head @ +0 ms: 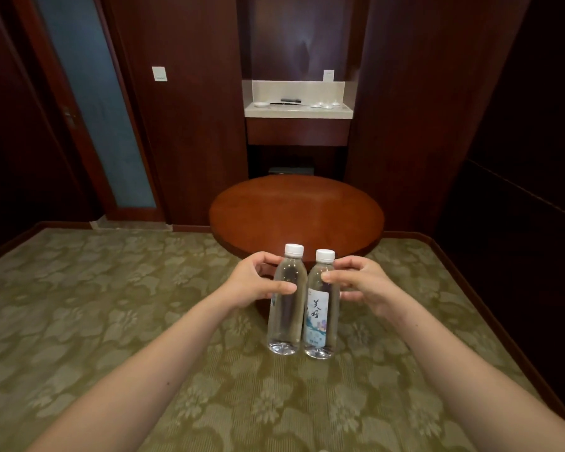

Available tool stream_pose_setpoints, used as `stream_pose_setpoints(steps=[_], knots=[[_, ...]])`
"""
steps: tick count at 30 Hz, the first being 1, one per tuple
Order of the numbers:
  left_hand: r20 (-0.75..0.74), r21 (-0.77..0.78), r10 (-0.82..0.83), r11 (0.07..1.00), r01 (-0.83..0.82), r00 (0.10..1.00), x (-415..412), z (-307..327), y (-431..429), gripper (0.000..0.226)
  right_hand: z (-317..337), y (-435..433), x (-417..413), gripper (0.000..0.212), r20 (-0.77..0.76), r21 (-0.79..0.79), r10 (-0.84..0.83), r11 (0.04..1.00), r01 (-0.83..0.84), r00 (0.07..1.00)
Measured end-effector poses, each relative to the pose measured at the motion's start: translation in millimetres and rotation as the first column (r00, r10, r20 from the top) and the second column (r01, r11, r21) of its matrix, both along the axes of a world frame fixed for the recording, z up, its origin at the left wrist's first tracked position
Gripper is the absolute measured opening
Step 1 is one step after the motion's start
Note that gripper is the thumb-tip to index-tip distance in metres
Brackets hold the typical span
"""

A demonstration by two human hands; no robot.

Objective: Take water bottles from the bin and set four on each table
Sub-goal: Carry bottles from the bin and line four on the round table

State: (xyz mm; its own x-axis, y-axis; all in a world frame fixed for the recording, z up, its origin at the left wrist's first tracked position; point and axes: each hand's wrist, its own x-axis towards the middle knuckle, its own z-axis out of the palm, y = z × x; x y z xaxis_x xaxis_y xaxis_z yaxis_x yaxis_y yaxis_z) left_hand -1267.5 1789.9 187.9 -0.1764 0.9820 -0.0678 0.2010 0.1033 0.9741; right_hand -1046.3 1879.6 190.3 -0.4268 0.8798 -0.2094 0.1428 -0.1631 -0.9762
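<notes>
Two clear water bottles with white caps are held side by side in the air, upright, in front of me. My left hand (253,282) grips the left bottle (286,308) near its shoulder. My right hand (361,283) grips the right bottle (320,314), whose white label with printed characters faces me. The bottles touch each other. Just beyond them stands a round brown wooden table (296,212) with a bare top. No bin shows in this view.
Green patterned carpet (111,321) covers the floor around the table. Dark wood panelling forms the walls, with a frosted glass door (98,102) at the left. A beige counter niche (297,109) with small white dishes sits behind the table.
</notes>
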Motion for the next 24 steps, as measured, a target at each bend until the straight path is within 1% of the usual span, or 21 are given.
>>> stream_pose_setpoints(steps=[5,8,10,13,19,24], knots=[[-0.013,0.008,0.062,0.998,-0.062,0.998,-29,4,124,0.049,9,135,-35,0.043,0.038,0.027,0.051,0.998,-0.053,0.998],[-0.034,0.039,0.091,0.995,-0.09,0.995,-45,11,186,0.052,17,206,-55,0.041,0.07,0.08,0.096,0.992,-0.101,0.993],[-0.022,0.045,0.124,0.991,-0.123,0.992,-55,11,220,0.052,18,244,-68,0.044,0.086,0.101,0.106,0.988,-0.114,0.991],[-0.002,0.042,0.165,0.985,-0.165,0.986,-72,6,268,0.051,16,291,-87,0.046,0.072,0.091,0.107,0.989,-0.113,0.992],[-0.014,0.044,0.199,0.979,-0.198,0.98,-117,-8,357,0.052,2,381,-137,0.039,0.045,0.086,0.109,0.99,-0.112,0.993],[-0.036,0.053,0.202,0.978,-0.2,0.979,-179,-24,455,0.054,-12,475,-196,0.035,0.028,0.097,0.09,0.991,-0.092,0.996]])
